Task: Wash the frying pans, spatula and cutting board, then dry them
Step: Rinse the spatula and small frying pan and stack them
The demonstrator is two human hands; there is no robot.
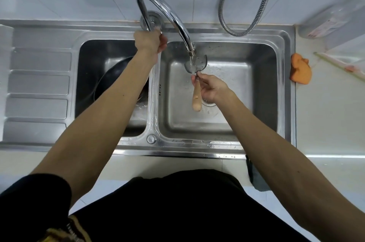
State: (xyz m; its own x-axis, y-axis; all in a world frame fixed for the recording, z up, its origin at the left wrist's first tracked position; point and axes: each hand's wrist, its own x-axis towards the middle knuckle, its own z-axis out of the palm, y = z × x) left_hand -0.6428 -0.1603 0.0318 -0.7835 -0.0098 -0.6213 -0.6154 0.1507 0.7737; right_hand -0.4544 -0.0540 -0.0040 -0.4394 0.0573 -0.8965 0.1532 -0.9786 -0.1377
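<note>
My right hand pinches the metal neck of a spatula over the right sink basin. Its wooden handle points toward me. The metal blade sits right under the tap spout, with water running onto it. My left hand grips the tap's lever at the base of the faucet. A dark frying pan lies in the left basin, partly hidden by my left forearm. No cutting board is in view.
A ribbed steel drainboard lies left of the basins. An orange cloth sits on the counter to the right, beside clear plastic bags. A metal hose hangs against the tiled wall. A dark cloth hangs off the counter's front edge.
</note>
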